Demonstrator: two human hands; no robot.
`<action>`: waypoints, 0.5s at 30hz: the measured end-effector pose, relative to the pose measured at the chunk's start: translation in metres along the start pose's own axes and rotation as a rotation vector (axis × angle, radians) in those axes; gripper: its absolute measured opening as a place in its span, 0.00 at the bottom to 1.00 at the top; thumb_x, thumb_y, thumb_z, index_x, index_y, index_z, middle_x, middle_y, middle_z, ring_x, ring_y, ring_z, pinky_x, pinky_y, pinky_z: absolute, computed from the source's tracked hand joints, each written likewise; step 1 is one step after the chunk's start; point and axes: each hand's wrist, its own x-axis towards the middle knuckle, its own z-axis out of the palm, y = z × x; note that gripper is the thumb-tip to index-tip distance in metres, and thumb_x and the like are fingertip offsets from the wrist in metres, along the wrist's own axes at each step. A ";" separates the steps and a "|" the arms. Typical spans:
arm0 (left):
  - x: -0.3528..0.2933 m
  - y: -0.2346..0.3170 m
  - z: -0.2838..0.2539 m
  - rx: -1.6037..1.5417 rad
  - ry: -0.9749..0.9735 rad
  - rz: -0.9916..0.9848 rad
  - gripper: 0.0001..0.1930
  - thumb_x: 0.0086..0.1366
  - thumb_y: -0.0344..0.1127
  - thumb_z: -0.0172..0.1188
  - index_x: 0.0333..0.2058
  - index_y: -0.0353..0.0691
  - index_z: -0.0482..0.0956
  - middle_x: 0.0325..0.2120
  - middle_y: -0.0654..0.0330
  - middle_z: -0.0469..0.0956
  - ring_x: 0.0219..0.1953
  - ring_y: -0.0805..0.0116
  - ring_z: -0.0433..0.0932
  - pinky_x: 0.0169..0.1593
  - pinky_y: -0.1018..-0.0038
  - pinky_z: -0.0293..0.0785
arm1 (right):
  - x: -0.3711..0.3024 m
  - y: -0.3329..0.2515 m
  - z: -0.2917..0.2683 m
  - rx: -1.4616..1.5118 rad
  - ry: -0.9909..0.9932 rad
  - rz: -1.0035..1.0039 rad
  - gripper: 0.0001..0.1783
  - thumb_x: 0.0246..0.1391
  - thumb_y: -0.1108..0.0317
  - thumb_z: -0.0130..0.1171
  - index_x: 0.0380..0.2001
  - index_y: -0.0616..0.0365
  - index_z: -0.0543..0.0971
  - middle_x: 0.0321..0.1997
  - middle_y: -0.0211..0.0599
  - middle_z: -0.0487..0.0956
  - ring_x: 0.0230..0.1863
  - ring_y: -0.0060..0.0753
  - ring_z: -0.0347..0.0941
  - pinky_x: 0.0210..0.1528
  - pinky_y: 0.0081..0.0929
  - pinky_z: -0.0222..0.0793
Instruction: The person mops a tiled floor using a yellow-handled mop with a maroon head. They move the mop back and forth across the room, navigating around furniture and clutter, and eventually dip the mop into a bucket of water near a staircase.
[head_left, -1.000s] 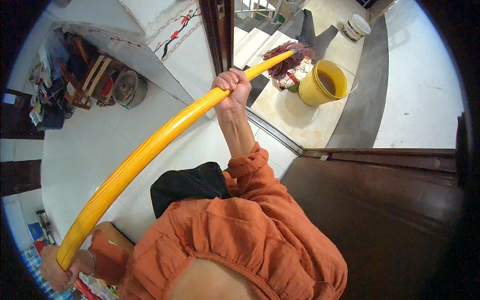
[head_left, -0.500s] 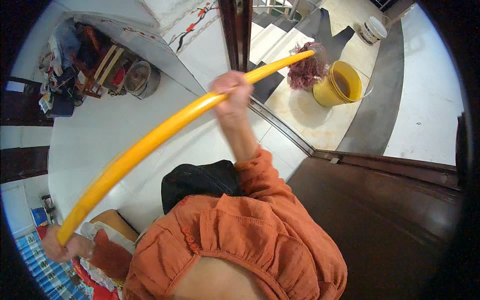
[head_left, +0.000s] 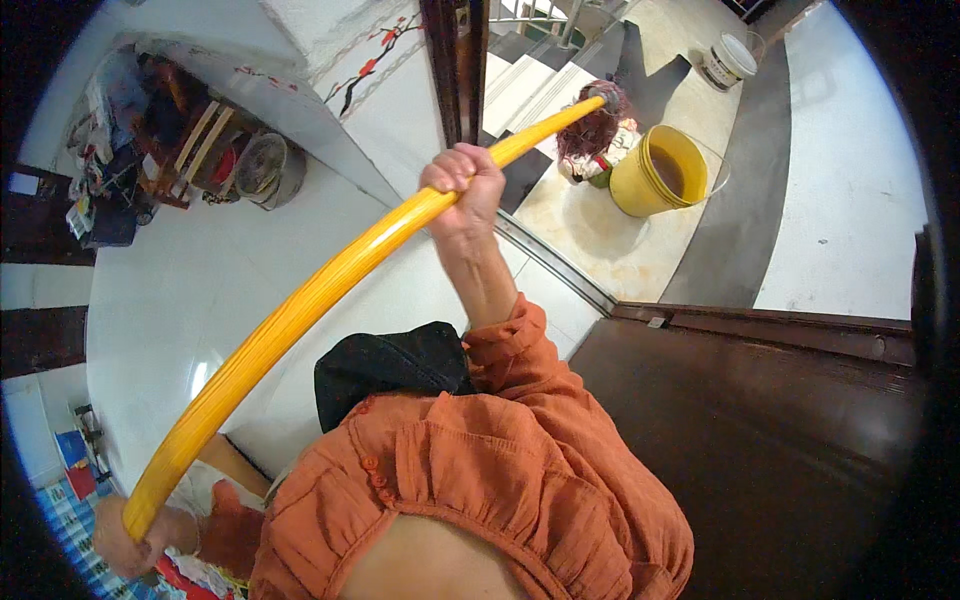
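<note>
A mop's long yellow handle [head_left: 310,292] runs slantwise across the head view, bent by the lens. My left hand [head_left: 140,540] grips its near end at the lower left. Farther up, my right hand [head_left: 466,190] is wrapped round the shaft, knuckles on top. At the far end the dark red mop head [head_left: 592,125] hangs past the doorway, beside a yellow bucket [head_left: 637,185] of murky brownish water. Something white and green [head_left: 612,160] shows between mop head and bucket; I cannot make out what it is.
A metal threshold [head_left: 560,262] and brown door [head_left: 740,420] lie on the right. Beyond are stairs [head_left: 525,90] and a white bucket [head_left: 730,62]. A grey bucket [head_left: 268,170] stands by piled clutter [head_left: 125,150] at the far left.
The mop head has shifted slightly left and looks sharper, with the white and green thing now showing beside it. My left hand sits a little lower; both hands keep their hold.
</note>
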 end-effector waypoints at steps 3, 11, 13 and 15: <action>-0.006 -0.015 -0.016 -0.114 -0.111 0.069 0.14 0.50 0.43 0.56 0.15 0.41 0.72 0.09 0.63 0.66 0.11 0.65 0.67 0.21 0.72 0.65 | -0.002 0.004 0.009 0.076 -0.064 0.087 0.18 0.48 0.71 0.46 0.09 0.47 0.56 0.07 0.20 0.52 0.08 0.17 0.49 0.11 0.17 0.50; -0.015 0.004 0.029 -0.097 0.262 -0.127 0.10 0.49 0.36 0.59 0.16 0.45 0.68 0.07 0.71 0.63 0.11 0.72 0.67 0.22 0.74 0.66 | 0.003 0.020 -0.016 -0.142 0.034 -0.016 0.17 0.47 0.72 0.45 0.08 0.47 0.58 0.06 0.20 0.58 0.07 0.15 0.53 0.12 0.13 0.56; -0.023 -0.001 0.028 -0.123 0.279 -0.148 0.11 0.49 0.34 0.60 0.16 0.46 0.67 0.07 0.72 0.63 0.11 0.74 0.66 0.22 0.74 0.66 | -0.003 0.014 -0.011 -0.095 0.045 0.045 0.18 0.46 0.73 0.45 0.08 0.47 0.58 0.06 0.20 0.58 0.07 0.15 0.53 0.11 0.13 0.54; -0.018 -0.009 0.005 0.023 0.242 -0.037 0.10 0.51 0.35 0.57 0.16 0.46 0.66 0.09 0.72 0.64 0.12 0.75 0.65 0.21 0.74 0.65 | 0.013 -0.023 -0.015 -0.016 -0.064 0.092 0.18 0.46 0.73 0.45 0.08 0.47 0.58 0.06 0.20 0.57 0.06 0.15 0.53 0.11 0.12 0.54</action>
